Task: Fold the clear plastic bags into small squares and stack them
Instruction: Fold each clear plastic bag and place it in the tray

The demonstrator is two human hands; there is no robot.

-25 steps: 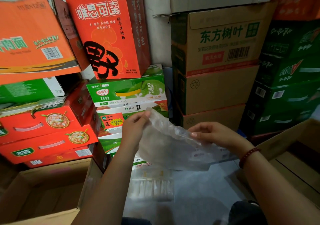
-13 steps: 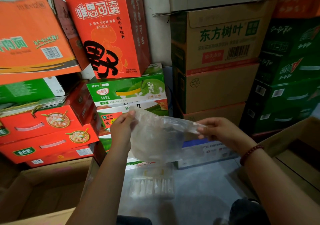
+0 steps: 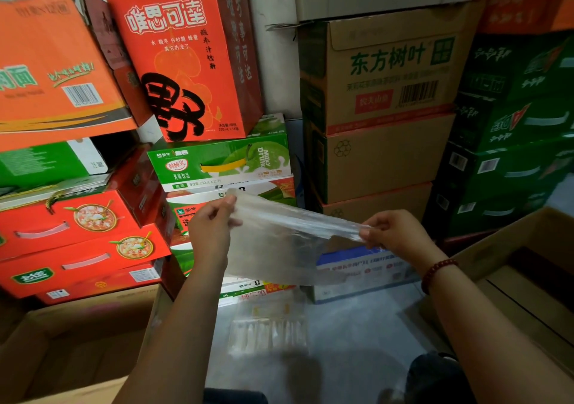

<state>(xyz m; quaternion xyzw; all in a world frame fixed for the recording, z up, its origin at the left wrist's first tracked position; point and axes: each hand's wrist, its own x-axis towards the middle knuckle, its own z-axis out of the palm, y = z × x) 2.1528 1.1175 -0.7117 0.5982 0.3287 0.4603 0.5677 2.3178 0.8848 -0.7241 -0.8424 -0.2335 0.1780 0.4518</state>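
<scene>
A clear plastic bag hangs stretched in the air between my hands, above the grey floor. My left hand pinches its upper left corner between thumb and fingers. My right hand pinches the bag's right end, which is pulled into a narrow gathered strip. The bag's lower part hangs loose below the taut top edge. A small pile of clear plastic lies on the floor below it, too blurred to tell if it is folded.
Stacked drink cartons wall the space: red and green ones at left, brown ones centre, dark green ones right. An open cardboard box sits lower left, another at right. Grey floor lies between.
My hands have drawn apart, pulling the bag's top edge taut and flatter. The left hand moved left, the right hand moved right and slightly up.
</scene>
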